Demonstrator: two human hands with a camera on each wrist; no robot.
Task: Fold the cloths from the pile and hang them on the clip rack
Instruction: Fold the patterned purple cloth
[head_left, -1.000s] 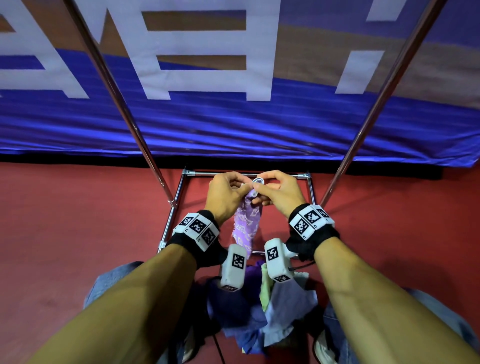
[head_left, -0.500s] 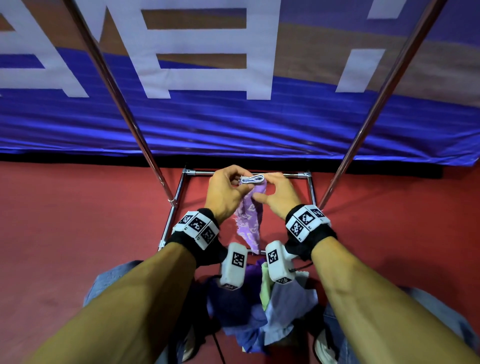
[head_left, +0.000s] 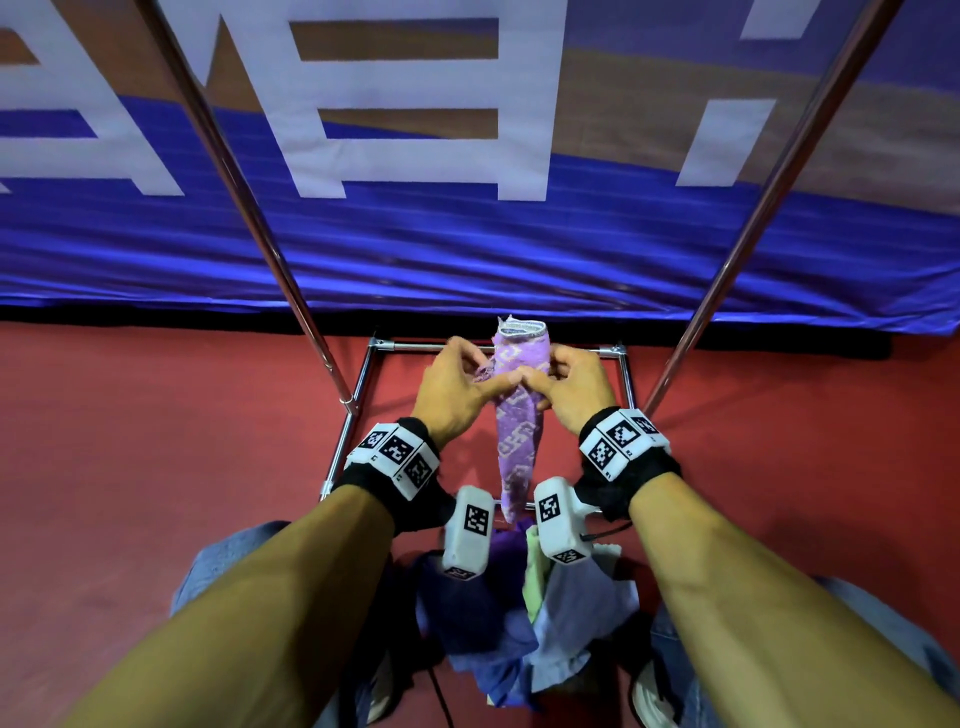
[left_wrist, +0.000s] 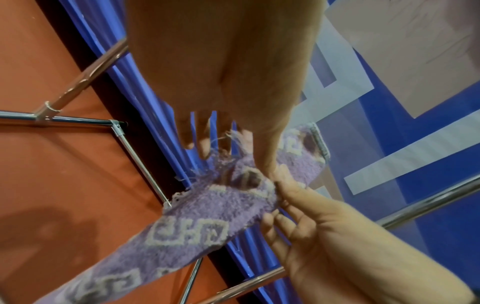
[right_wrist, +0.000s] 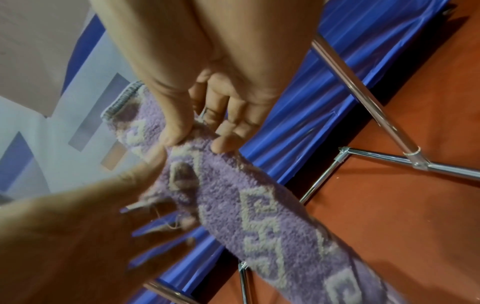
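Here the purple cloth hangs as a narrow folded strip in the air above the rack base, pinched near its upper end between both hands. The left hand has thumb and fingers clamped on the cloth's frayed edge; the right hand has thumb and fingers closed on the opposite edge, the two thumbs nearly touching on the near face of the cloth.

Risks, judged: the fold is held only by these two pinches near the top, so the long lower part could swing open and undo the fold if either pinch slackens. The frayed threads by the left fingers could snag. No clip is visible in any view, so where the cloth must go cannot be told; a reach made while looking elsewhere could let it slip.

Surroundings: two slanted chrome poles rise either side of the cloth from the rack base. Beyond the base hangs a blue banner. Nearer the person than the base lies the pile of cloths on the red floor, directly beneath the forearms. Nothing stands between hands and poles.
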